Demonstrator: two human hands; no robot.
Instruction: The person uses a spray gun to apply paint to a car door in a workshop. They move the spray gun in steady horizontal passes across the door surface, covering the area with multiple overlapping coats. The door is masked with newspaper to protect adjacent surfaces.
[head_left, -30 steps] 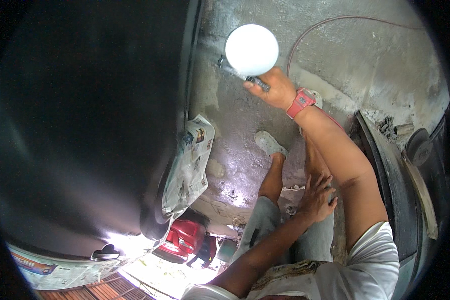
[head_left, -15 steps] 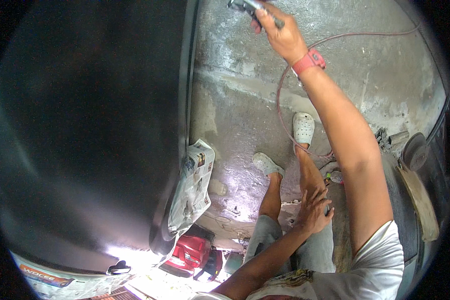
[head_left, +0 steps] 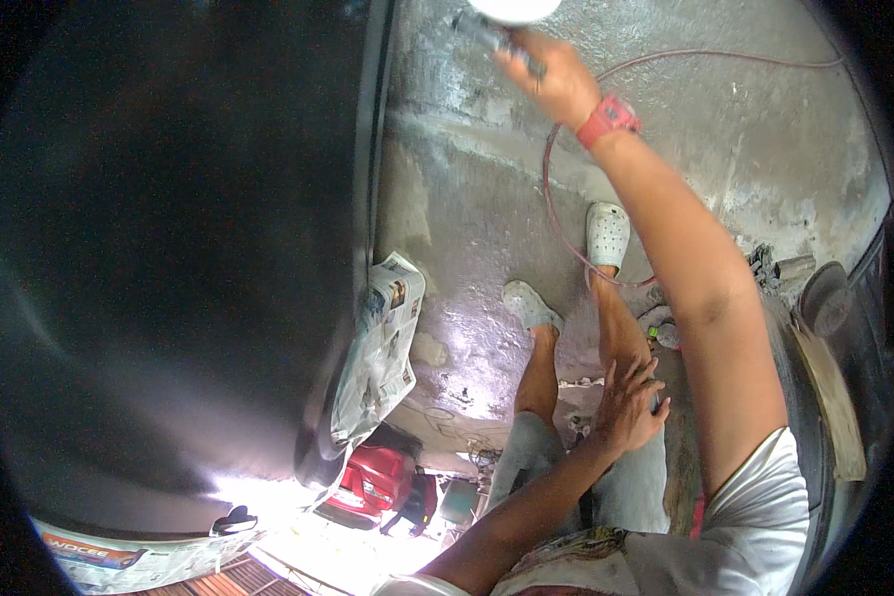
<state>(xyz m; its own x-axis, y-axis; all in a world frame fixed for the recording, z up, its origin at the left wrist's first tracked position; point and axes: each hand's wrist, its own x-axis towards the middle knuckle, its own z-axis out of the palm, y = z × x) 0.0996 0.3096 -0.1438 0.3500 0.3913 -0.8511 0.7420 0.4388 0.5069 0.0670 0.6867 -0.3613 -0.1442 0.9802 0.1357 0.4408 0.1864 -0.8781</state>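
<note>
My right hand (head_left: 556,79), with a red watch on its wrist, is stretched far forward and closed round a silver spray gun (head_left: 492,38). The gun is blurred by motion and points toward a large dark glossy vehicle panel (head_left: 189,258) on the left. A white round cup (head_left: 517,8), apparently the gun's, is cut off by the top edge. My left hand (head_left: 631,407) rests on my leg by the knee, fingers spread. A small grey thing shows beside its palm; I cannot make out what it is.
A thin reddish hose (head_left: 549,189) loops over the concrete floor (head_left: 467,199) and passes behind my right forearm. Newspaper (head_left: 379,348) covers the panel's near edge. Behind it are a red vehicle part (head_left: 372,487) and bright light. A wooden plank (head_left: 832,407) and a round disc (head_left: 826,298) stand right.
My right hand and the spray gun have shifted slightly nearer, and the white cup has come into view at the top. My left hand stays on my leg.
</note>
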